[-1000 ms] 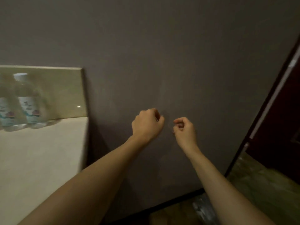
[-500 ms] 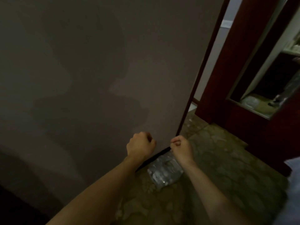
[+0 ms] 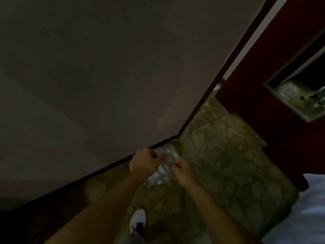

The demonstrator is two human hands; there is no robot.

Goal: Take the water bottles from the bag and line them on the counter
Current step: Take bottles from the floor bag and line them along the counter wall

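The clear bag (image 3: 162, 170) of bottles lies on the floor (image 3: 219, 164) by the wall (image 3: 105, 76), between both hands. The left hand (image 3: 143, 162) and right hand (image 3: 182, 170) are curled, seemingly pinching its plastic.

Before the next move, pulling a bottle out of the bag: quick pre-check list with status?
1. Bag located, on floor at the wall's foot: ok.
2. Left hand at the bag's upper part, fingers curled: ok.
3. Right hand at the bag's right side, fingers curled: ok.
4. Firm pinch on the plastic: cannot tell, blurred.
5. Bag opened: cannot tell.
6. Single bottle isolated: not ok.
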